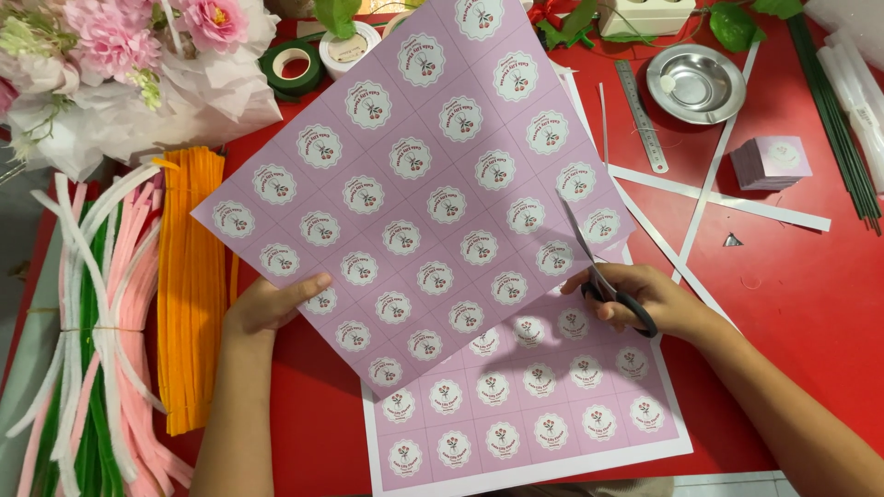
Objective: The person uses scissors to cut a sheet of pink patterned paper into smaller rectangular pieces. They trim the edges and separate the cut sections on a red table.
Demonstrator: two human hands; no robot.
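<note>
My left hand (269, 304) pinches the lower left edge of a lilac sheet (414, 184) printed with rows of round white scalloped labels and holds it up, tilted. My right hand (645, 296) grips black-handled scissors (603, 281) whose open blades point up at the sheet's right edge. A second, similar label sheet (525, 423) with a white border lies flat on the red table (792, 304) under the lifted one.
Orange, pink, white and green pipe cleaners (189, 285) lie at left. A pink flower bouquet (120, 64) and tape rolls (293, 66) sit at the back left. At right are a metal dish (696, 83), a steel ruler (641, 115), white paper strips (718, 198), a stack of cut lilac squares (772, 162) and green stems (843, 129).
</note>
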